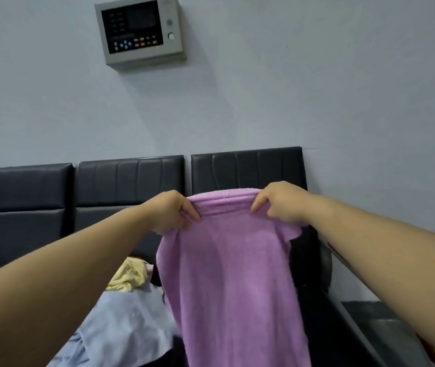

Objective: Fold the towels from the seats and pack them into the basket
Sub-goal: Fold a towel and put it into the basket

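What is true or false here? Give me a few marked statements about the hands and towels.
1. The left hand and the right hand both grip the top edge of the purple towel. True.
2. The purple towel lies flat on a seat. False: it hangs from the hands.
3. A yellow towel lies crumpled on the seats, left of the purple one. True.
4. A basket stands beside the yellow towel. False: no basket is in view.
5. A panel is mounted on the wall. True.

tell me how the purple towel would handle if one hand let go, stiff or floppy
Probably floppy: the purple towel hangs limp from the left hand and right hand. Likely light, since pinching fingers alone hold it. A released corner would probably drop.
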`<state>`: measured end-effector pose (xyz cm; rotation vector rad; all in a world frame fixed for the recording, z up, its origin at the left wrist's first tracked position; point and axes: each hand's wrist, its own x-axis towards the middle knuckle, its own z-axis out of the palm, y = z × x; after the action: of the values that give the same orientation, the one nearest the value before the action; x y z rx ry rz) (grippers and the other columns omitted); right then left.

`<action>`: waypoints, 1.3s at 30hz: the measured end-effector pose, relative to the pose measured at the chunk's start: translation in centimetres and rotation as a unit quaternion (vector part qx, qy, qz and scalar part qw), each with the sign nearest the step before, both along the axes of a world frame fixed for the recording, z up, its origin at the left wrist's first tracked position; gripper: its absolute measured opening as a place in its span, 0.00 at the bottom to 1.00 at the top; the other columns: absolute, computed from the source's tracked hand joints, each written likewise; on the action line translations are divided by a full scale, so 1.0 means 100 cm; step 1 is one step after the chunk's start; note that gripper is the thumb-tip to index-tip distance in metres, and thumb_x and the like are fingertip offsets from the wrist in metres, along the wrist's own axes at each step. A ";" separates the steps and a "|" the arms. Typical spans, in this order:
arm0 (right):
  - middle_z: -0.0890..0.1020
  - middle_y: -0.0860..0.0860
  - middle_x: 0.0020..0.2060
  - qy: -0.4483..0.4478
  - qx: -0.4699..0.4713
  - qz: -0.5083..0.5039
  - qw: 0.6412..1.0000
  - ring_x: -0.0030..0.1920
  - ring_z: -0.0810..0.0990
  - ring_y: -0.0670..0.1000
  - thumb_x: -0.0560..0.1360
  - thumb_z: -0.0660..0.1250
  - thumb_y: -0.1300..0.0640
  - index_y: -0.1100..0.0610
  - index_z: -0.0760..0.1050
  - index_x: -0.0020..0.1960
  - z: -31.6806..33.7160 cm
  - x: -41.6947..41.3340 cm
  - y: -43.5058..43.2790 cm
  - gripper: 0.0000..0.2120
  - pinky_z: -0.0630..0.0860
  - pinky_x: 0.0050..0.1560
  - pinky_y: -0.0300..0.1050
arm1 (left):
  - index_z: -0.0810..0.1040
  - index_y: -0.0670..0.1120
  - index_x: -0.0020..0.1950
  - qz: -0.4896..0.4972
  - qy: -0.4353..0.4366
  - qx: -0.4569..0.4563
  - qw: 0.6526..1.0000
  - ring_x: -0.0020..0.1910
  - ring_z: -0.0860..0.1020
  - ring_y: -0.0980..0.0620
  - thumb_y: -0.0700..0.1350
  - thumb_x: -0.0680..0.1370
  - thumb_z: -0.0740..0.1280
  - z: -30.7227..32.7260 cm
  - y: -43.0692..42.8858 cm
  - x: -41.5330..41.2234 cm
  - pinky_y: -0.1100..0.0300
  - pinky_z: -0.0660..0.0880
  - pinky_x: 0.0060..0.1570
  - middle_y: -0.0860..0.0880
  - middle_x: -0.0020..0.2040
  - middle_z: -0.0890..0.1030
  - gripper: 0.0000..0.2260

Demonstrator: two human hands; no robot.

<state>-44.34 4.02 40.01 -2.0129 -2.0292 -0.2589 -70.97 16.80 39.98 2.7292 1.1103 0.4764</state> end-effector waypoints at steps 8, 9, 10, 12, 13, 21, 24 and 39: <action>0.77 0.49 0.55 -0.053 0.196 -0.049 0.978 0.60 0.78 0.56 0.75 0.62 0.66 0.43 0.83 0.63 0.081 0.023 0.005 0.25 0.73 0.59 0.46 | 0.85 0.60 0.56 0.020 -0.091 0.252 0.963 0.52 0.79 0.52 0.41 0.77 0.69 0.082 0.009 0.019 0.57 0.76 0.54 0.56 0.53 0.82 0.15; 0.76 0.48 0.53 -0.047 0.204 -0.054 0.976 0.59 0.78 0.56 0.76 0.62 0.66 0.42 0.83 0.62 0.078 0.025 0.000 0.25 0.74 0.57 0.47 | 0.84 0.61 0.58 0.017 -0.071 0.295 0.953 0.53 0.79 0.50 0.43 0.78 0.68 0.078 0.005 0.019 0.55 0.76 0.53 0.54 0.54 0.81 0.15; 0.74 0.46 0.51 -0.040 0.209 -0.059 0.975 0.58 0.78 0.55 0.76 0.63 0.65 0.41 0.83 0.61 0.069 0.028 -0.005 0.24 0.74 0.57 0.47 | 0.83 0.62 0.59 0.008 -0.052 0.327 0.943 0.53 0.80 0.48 0.45 0.79 0.67 0.071 0.002 0.019 0.54 0.76 0.52 0.53 0.54 0.81 0.14; 0.72 0.42 0.49 -0.022 0.192 -0.064 0.979 0.58 0.78 0.53 0.75 0.64 0.63 0.40 0.84 0.59 0.043 0.032 -0.016 0.23 0.76 0.57 0.48 | 0.83 0.64 0.59 -0.014 -0.026 0.332 0.943 0.53 0.80 0.48 0.47 0.79 0.67 0.046 -0.010 0.018 0.54 0.75 0.50 0.53 0.54 0.80 0.14; 0.73 0.41 0.49 -0.008 0.164 -0.061 0.985 0.58 0.78 0.52 0.75 0.65 0.63 0.39 0.84 0.58 0.027 0.033 -0.023 0.22 0.76 0.57 0.47 | 0.83 0.64 0.58 -0.026 -0.011 0.306 0.952 0.52 0.80 0.50 0.47 0.78 0.67 0.029 -0.017 0.017 0.55 0.75 0.51 0.54 0.54 0.80 0.14; 0.84 0.33 0.42 0.123 -0.292 0.013 0.948 0.46 0.83 0.41 0.69 0.77 0.55 0.31 0.84 0.43 -0.134 0.020 -0.069 0.17 0.82 0.55 0.45 | 0.87 0.57 0.48 -0.078 0.099 -0.119 0.985 0.31 0.77 0.69 0.37 0.71 0.74 -0.157 -0.059 -0.003 0.72 0.72 0.37 0.61 0.36 0.83 0.15; 0.86 0.41 0.51 0.146 -0.389 0.015 0.910 0.55 0.84 0.48 0.69 0.79 0.56 0.34 0.86 0.45 -0.169 0.014 -0.072 0.15 0.80 0.62 0.50 | 0.87 0.52 0.50 -0.102 0.126 -0.258 0.952 0.28 0.75 0.67 0.38 0.73 0.77 -0.201 -0.075 -0.009 0.72 0.71 0.31 0.61 0.32 0.82 0.11; 0.84 0.43 0.51 0.354 -0.272 -0.107 0.888 0.55 0.83 0.47 0.72 0.78 0.60 0.44 0.87 0.44 -0.325 0.047 -0.041 0.10 0.77 0.56 0.37 | 0.85 0.56 0.52 -0.038 0.067 -0.363 0.929 0.35 0.81 0.48 0.48 0.73 0.76 -0.318 -0.035 0.011 0.50 0.83 0.43 0.45 0.41 0.83 0.08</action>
<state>-39.68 -0.08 7.50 -2.1616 -1.4899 0.9752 -69.85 13.28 8.18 2.1468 0.9496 -0.1298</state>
